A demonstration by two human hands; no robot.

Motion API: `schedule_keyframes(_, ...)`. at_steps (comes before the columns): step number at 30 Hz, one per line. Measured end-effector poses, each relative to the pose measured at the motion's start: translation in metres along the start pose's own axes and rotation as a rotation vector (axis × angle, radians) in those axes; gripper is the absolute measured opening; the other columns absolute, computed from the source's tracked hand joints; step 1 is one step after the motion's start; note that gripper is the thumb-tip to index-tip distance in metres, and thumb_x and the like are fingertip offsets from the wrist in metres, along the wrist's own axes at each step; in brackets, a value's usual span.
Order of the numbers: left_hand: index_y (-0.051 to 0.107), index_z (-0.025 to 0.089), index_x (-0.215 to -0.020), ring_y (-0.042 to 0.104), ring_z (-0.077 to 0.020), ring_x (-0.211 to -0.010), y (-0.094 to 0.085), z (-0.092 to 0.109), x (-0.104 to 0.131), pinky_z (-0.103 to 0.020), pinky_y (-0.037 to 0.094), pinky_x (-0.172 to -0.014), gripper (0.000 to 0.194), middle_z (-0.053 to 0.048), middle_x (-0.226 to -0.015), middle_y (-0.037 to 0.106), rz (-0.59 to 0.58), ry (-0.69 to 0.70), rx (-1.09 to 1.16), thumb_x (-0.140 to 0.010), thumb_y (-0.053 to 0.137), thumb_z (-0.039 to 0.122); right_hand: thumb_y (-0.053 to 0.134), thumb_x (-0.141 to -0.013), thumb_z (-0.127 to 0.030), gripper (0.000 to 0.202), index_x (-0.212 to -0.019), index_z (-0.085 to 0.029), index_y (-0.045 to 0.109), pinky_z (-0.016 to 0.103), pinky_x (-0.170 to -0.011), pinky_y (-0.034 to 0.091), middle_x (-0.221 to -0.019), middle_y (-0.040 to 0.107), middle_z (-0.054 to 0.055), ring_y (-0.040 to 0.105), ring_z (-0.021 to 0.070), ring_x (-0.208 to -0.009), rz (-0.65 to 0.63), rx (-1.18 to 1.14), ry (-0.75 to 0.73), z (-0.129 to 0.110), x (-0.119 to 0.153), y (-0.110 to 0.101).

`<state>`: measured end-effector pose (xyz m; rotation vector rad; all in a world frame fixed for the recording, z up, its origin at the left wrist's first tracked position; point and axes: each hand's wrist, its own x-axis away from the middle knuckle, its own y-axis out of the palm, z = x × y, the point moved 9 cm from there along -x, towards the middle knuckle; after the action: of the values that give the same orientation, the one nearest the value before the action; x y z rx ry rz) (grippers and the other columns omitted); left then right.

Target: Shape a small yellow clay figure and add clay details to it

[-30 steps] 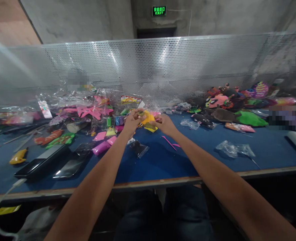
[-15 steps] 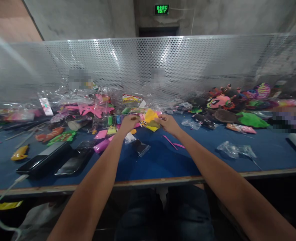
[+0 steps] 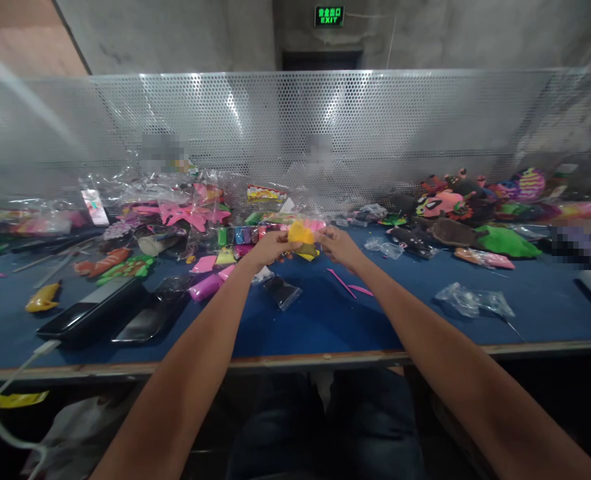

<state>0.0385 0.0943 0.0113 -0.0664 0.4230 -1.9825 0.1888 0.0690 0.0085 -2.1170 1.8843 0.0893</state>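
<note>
A yellow clay piece (image 3: 301, 233) is up over the middle of the table, between my two hands. My left hand (image 3: 270, 247) has its fingers closed on the left side of it and hides part of it. From the right, my right hand (image 3: 341, 246) pinches its other edge. Below my hands lie a small clear packet with dark contents (image 3: 281, 292) and two pink strips, probably modelling tools (image 3: 341, 283). Pink and purple clay packets (image 3: 206, 287) rest to the left of my left hand, with small coloured blocks (image 3: 239, 235) behind them.
On the left are a black power bank-like device (image 3: 90, 310) with a white cable and a dark phone-shaped object (image 3: 155, 312). Crumpled clear wrap (image 3: 470, 300) lies at right. Plush-looking figures (image 3: 445, 203) stand before a perforated metal screen (image 3: 375, 133).
My left hand has moved slightly right and turned over the yellow piece, covering the black-and-white eye-like pattern seen before. The whole view has shifted a little.
</note>
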Motion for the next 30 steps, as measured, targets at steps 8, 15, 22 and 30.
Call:
schedule_keyframes(8, 0.067, 0.020, -0.107, 0.057, -0.0085, -0.055, -0.021, 0.005, 0.000, -0.018, 0.040, -0.048, 0.054, 0.002, -0.073, 0.066, 0.295, 0.070, 0.314, -0.057, 0.087, 0.026, 0.068, -0.074, -0.055, 0.039, -0.080, -0.018, 0.058, 0.023, -0.044, 0.017, -0.048, 0.032, -0.010, 0.025, 0.0059, -0.044, -0.048, 0.074, -0.045, -0.004, 0.002, 0.006)
schedule_keyframes(15, 0.065, 0.014, -0.087, 0.064, -0.0129, -0.064, 0.008, -0.020, -0.005, -0.025, 0.055, -0.065, 0.014, -0.003, -0.068, 0.066, 0.310, -0.134, 0.862, -0.088, 0.060, 0.027, 0.046, -0.092, -0.053, 0.030, -0.086, -0.023, 0.046, 0.019, -0.039, 0.011, -0.055, 0.031, -0.010, 0.017, 0.0050, -0.039, -0.086, -0.232, 0.079, 0.002, 0.004, 0.014)
schedule_keyframes(22, 0.063, 0.015, -0.089, 0.063, -0.0118, -0.060, 0.009, -0.025, -0.009, -0.024, 0.053, -0.058, 0.017, -0.001, -0.071, 0.068, 0.339, -0.121, 1.067, -0.093, 0.050, 0.025, 0.047, -0.094, -0.054, 0.040, -0.071, -0.022, 0.042, 0.017, -0.036, 0.018, -0.050, 0.029, -0.009, 0.023, 0.0046, -0.036, -0.171, -0.049, 0.094, 0.010, 0.004, 0.032)
schedule_keyframes(30, 0.065, 0.015, -0.090, 0.063, -0.0118, -0.063, 0.006, -0.021, -0.013, -0.026, 0.056, -0.067, 0.018, -0.003, -0.077, 0.069, 0.352, -0.054, 1.098, -0.093, 0.053, 0.028, 0.037, -0.099, -0.045, 0.039, -0.068, -0.021, 0.041, 0.019, -0.038, 0.018, -0.049, 0.024, -0.009, 0.019, 0.0060, -0.038, -0.212, -0.023, 0.085, 0.008, 0.007, 0.044)
